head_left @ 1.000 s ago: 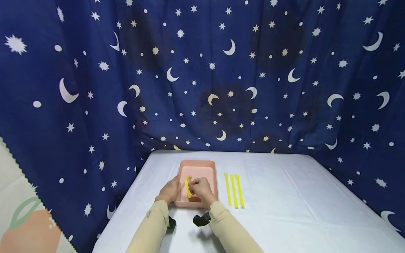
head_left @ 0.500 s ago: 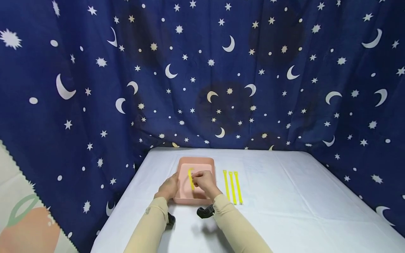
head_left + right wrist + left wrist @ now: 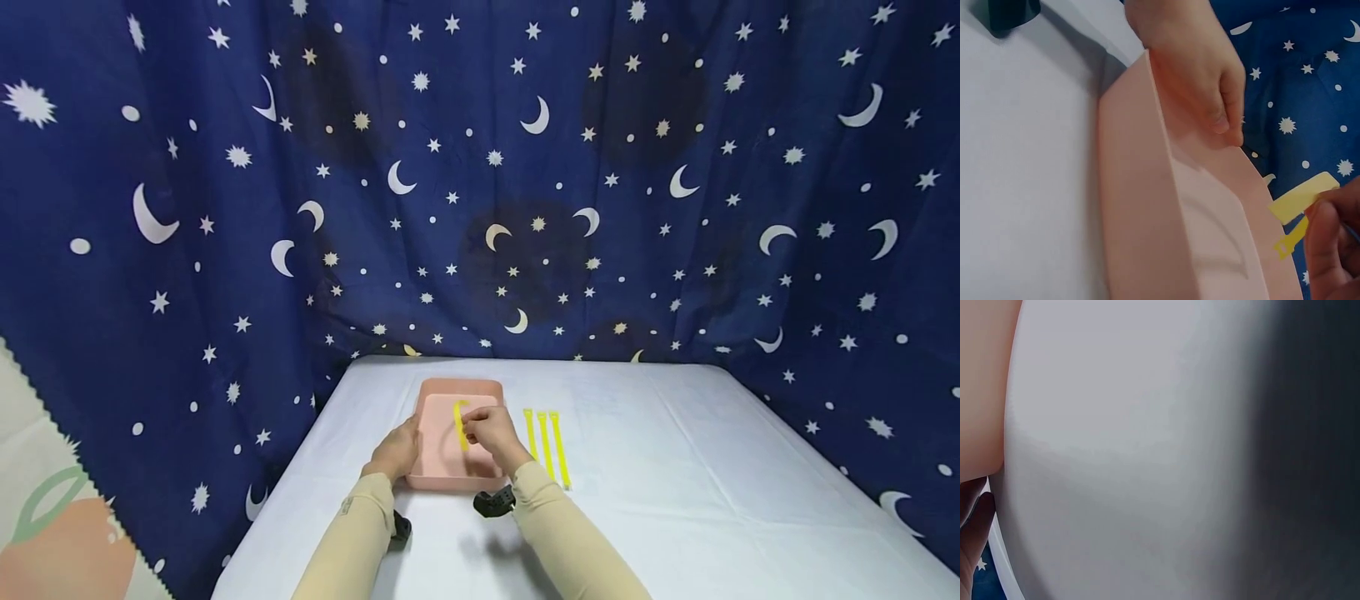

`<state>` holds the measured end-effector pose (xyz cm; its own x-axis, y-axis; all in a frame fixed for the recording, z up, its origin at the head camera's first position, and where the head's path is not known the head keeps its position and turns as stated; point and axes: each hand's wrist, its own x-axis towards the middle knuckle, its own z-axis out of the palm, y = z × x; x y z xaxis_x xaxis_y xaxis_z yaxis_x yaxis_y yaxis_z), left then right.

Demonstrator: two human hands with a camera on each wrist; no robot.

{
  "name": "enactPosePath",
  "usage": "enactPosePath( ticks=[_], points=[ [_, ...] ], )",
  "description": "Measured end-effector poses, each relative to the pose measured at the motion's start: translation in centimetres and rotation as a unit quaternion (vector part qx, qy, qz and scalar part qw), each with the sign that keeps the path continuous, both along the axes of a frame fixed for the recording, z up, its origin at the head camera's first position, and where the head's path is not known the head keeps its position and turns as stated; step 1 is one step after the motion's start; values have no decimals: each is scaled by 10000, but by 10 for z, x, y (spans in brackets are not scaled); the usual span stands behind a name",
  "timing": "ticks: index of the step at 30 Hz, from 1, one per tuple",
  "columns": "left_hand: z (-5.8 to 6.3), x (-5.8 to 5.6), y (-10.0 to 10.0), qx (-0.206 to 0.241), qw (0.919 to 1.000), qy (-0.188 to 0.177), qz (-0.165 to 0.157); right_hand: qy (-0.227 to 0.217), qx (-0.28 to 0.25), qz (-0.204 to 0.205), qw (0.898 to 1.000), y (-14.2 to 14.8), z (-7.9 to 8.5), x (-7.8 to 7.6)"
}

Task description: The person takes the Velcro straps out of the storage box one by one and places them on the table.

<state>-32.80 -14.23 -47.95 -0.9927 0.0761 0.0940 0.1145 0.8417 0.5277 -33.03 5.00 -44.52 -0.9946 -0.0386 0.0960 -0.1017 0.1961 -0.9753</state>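
Note:
A yellow strap [image 3: 460,425] with a slotted buckle end hangs bent over the pink tray [image 3: 427,385]. The right hand [image 3: 493,435] pinches this strap between thumb and fingers. In the right wrist view, the strap [image 3: 1304,197] curves out from the fingertips, its buckle end below the broad part. At the tray's left side, the left hand [image 3: 397,450] grips the wall, its thumb on the inner face. The left wrist view catches only some fingers [image 3: 977,528] at the tray's wall [image 3: 982,394].
Three more yellow straps [image 3: 545,446] lie side by side on the white-covered table [image 3: 675,467], right of the tray. A blue curtain [image 3: 480,167] with moons and stars stands behind the table. Black wrist devices [image 3: 495,502] sit under the cuffs.
The right hand has moved to the right over the tray, carrying the yellow strap toward the tray's middle. The left hand keeps its grip on the tray's wall. The head view has shifted slightly.

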Motion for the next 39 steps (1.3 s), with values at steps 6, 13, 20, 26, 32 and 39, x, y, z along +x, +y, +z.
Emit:
enactPosePath(
  ticks=[6, 13, 20, 26, 32, 39],
  points=[
    [-4, -1, -2, -5, 10000, 63, 0, -107, 197, -160, 9996, 10, 2, 2],
    [-2, -3, -4, -66, 10000, -59, -45, -81, -15, -182, 9998, 26, 6, 3],
    [1, -2, -2, -81, 9999, -115, -24, -175, -111, -363, 9991, 45, 13, 0],
    [1, -1, 0, -32, 9997, -224, 95, -236, -123, -521, 9983, 56, 17, -3],
    [-2, -3, -1, -8, 9997, -235, 112, -353, 138, -596, 9975, 70, 19, -2],
    [0, -1, 0, -62, 9996, -247, 116, -461, 231, -740, 9959, 90, 20, -2]
  ],
)
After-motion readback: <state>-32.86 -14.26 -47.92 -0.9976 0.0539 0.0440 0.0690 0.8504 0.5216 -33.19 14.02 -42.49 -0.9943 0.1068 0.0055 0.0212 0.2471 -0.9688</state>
